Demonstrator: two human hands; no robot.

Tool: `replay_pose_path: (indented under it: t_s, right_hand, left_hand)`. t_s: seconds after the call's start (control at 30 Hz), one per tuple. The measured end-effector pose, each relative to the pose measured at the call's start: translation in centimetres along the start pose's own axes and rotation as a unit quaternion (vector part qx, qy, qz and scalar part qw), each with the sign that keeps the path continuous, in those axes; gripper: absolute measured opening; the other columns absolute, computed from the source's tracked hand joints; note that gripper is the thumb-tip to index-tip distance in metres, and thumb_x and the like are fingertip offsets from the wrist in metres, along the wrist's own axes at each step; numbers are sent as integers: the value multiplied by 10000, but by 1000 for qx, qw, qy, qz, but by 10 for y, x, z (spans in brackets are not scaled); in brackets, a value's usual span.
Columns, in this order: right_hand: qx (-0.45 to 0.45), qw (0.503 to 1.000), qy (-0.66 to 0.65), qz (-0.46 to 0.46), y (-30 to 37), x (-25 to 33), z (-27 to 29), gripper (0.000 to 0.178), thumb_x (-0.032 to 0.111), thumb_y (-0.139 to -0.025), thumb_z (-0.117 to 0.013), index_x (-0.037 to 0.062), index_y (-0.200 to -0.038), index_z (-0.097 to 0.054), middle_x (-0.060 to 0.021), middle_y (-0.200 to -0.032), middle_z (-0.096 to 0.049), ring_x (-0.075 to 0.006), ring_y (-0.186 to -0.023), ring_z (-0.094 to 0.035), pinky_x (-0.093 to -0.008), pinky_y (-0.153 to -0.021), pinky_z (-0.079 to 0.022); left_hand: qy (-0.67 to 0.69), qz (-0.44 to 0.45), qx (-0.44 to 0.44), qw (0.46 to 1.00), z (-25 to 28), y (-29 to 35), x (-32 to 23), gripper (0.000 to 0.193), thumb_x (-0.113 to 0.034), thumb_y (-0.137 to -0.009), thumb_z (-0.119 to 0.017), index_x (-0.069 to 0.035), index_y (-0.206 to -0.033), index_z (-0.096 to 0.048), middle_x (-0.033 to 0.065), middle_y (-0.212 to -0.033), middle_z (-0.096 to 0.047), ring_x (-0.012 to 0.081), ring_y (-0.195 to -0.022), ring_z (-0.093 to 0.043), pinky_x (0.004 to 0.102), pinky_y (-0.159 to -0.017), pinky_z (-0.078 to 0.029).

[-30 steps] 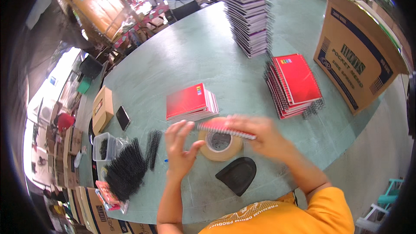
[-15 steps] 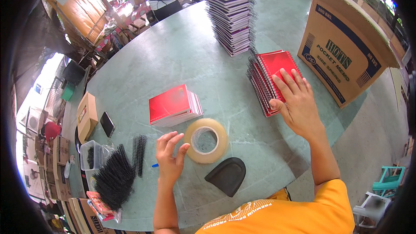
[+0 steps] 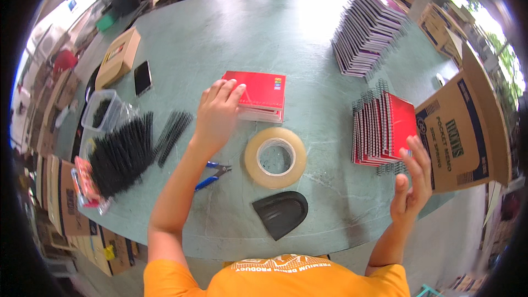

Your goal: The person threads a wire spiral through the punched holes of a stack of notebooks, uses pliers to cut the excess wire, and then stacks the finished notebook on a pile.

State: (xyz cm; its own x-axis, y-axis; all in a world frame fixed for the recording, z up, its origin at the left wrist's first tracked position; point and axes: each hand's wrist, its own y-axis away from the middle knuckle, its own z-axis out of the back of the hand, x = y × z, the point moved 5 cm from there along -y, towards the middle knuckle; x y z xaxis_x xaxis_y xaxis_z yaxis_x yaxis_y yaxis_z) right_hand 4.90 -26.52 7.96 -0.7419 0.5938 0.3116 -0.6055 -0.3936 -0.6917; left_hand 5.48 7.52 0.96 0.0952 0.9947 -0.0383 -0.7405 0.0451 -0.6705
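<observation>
My left hand (image 3: 214,111) is over the left edge of a small stack of unbound red-covered notebooks (image 3: 263,89). Its fingers are curled onto the top booklet's near-left corner; how far the thumb reaches underneath is hidden. Beside the box, my right hand (image 3: 415,184) is raised, its fingers apart with nothing in them. Just beyond its fingertips stands a stack of red spiral-bound notebooks (image 3: 400,126), black coils showing along its left side. Between the hands lie a wide roll of clear tape (image 3: 254,159) and a black rounded pad (image 3: 281,214).
Blue-handled cutters (image 3: 209,180) lie under my left forearm. To the left are a heap of black spiral coils (image 3: 124,154), a clear plastic tub (image 3: 100,111), a phone (image 3: 142,78) and a tan box (image 3: 119,58). A tall notebook stack (image 3: 368,33) and an open carton (image 3: 459,132) stand right.
My left hand has moved from beside the tape up to the unbound red stack. My right hand has come off the spiral-bound stack toward me. The view has turned right.
</observation>
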Motion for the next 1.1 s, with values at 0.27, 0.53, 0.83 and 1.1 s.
replay_pose_path:
  t_s: [0.27, 0.53, 0.83, 1.1]
  right_hand:
    - [94, 989, -107, 44, 6, 22, -73, 303, 99, -810, -664, 3, -1094, -622, -148, -1189, -599, -332, -1167, -522, -422, -975, -407]
    - [136, 982, -43, 120, -21, 67, -157, 305, 48, -752, -655, 26, -1053, -616, -141, -1044, -623, -323, -1000, -582, -393, -880, -439]
    - [200, 978, -21, 60, -36, 57, -170, 151, 23, -747, -593, 64, -888, -557, -98, -849, -603, -296, -837, -582, -405, -703, -430]
    - [286, 950, -91, 89, -31, 48, -199, 310, 37, -791, -586, 117, -1091, -583, -129, -939, -643, -311, -871, -621, -402, -699, -478]
  left_hand:
    - [-35, -71, 61, 995, 23, 2, -8, 258, -52, -735, -556, -46, -984, -622, 75, -928, -640, 249, -933, -581, 367, -845, -428]
    - [52, -73, 153, 984, 12, 41, -58, 276, -145, -725, -596, -69, -990, -618, 58, -830, -613, 223, -829, -575, 344, -764, -449]
    - [190, 183, 79, 961, 22, 67, 55, 308, -315, -848, -600, -20, -931, -613, 142, -903, -624, 316, -945, -589, 431, -785, -474]
    - [-67, 277, 137, 949, -14, 145, 131, 195, -201, -813, -654, -44, -898, -576, 157, -891, -586, 339, -879, -587, 414, -742, -496]
